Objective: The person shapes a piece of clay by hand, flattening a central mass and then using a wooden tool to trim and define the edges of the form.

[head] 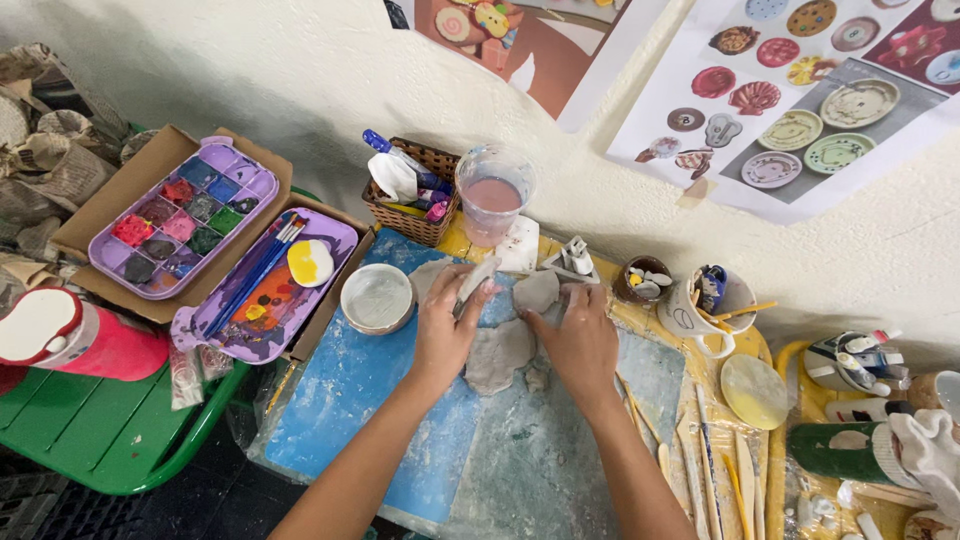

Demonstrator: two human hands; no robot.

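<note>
My left hand (447, 325) grips a grey lump of clay (476, 280) that sticks up past the fingers. My right hand (580, 335) presses its fingers on another grey clay piece (537, 291) just beyond it. Between and below the two hands lies a flat, ragged slab of clay (497, 357). All of this rests on a blue work board (350, 390) smeared with pale clay.
A small round bowl (377, 297) stands left of my left hand. Purple paint palettes (185, 216) sit in a cardboard box at left. A wicker basket (415, 190), a cup of pinkish water (493, 195), mugs and wooden tools (740, 480) lie along the wall and right side.
</note>
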